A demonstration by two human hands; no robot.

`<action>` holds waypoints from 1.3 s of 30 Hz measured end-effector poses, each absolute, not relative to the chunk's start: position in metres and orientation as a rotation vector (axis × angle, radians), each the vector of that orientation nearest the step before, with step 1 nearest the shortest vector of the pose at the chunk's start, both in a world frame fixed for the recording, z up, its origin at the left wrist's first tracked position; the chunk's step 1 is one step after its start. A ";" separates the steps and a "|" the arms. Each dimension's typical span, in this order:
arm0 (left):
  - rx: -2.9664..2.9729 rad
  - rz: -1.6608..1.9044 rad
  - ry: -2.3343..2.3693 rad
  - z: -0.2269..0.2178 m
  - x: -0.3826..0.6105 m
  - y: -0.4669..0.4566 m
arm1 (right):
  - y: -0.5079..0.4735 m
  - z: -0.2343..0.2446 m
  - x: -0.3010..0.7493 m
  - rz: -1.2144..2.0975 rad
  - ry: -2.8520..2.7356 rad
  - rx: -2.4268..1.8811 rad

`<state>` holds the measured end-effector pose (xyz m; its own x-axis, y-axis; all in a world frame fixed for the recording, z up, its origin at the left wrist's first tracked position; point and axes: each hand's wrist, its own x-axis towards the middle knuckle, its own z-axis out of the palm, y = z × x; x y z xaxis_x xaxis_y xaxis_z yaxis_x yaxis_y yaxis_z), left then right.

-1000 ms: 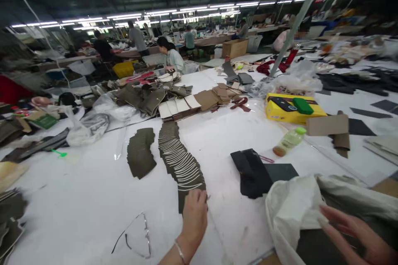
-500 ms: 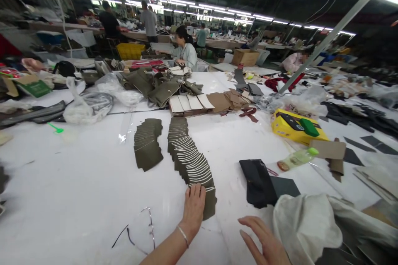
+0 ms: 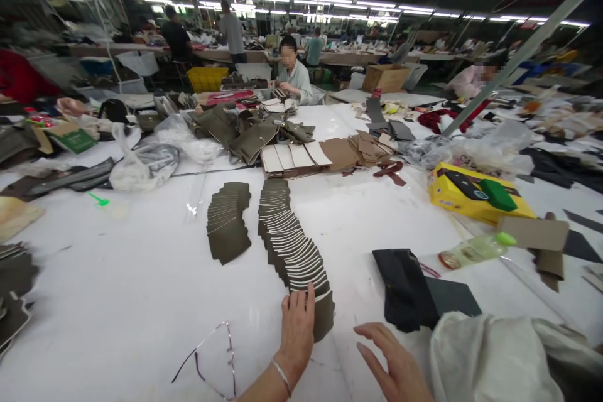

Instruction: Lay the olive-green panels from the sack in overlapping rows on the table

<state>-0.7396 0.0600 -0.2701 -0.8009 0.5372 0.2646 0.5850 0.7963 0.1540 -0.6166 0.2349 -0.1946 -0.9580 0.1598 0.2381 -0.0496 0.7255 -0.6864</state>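
Right hand (image 3: 400,369) has left the pale cloth (image 3: 490,352) it reached into a second ago and now hangs over the table (image 3: 141,301), left of the cloth's folds. Left hand (image 3: 298,333) stays at the near end of the olive row (image 3: 301,251); view is swung somewhat, so the other shifts are hard to read. Row: overlapping flat pieces, most with pale edges showing, laid in a shallow S. Long axis runs away from the wearer, bearing slightly left toward the far end. Last piece at the near end sits between the hands, partly past the left fingertips on their right side. Left hand clearly nearer: fingers close together, tips on the pieces; cannot tell whether they pinch one or only press. Right hand apart from the row, off to its right and a little closer to the wearer, thumb and forefinger spread wide, nothing seen between them, tips pointing left toward the row's end. Shorter olive stack (image 3: 229,223) lies left of the row, apart from it, also running away. Eyeglasses (image 3: 230,350) rest unfolded left of the left wrist.
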 end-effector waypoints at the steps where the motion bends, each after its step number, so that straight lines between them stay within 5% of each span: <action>1: -0.877 -0.330 -2.771 -0.271 -0.739 0.060 | 0.237 -0.195 -0.620 1.089 -2.656 -0.097; 39: -0.688 -0.357 -3.084 -0.244 -0.765 0.105 | 0.275 -0.233 -0.650 1.446 -2.675 -0.246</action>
<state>-0.7653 0.1051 -0.2444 -0.9057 0.4238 0.0116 0.4153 0.8812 0.2258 -0.6499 0.2746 -0.2328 -0.9829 0.1840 0.0035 0.0978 0.5384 -0.8370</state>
